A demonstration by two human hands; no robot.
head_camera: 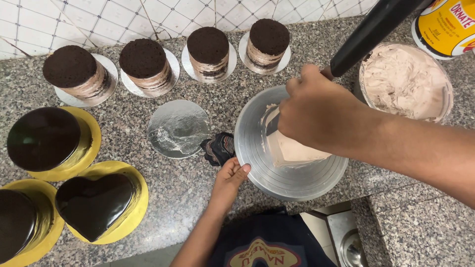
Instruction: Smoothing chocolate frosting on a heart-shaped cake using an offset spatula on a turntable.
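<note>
Right hand closed around a spatula, blade against the frosted cake on the turntable. Left hand loosely open, fingertips touching the turntable's left rim. Granite counter carries all items. Bowl of pale frosting just right of the turntable. 3 glazed cakes on gold boards at left. 4 unfrosted layer cakes along the wall. 1 bare silver board beside a dark cloth.

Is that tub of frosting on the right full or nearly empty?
Full: pale brown frosting fills the tub up to its rim, with swirled peaks on top.
</note>
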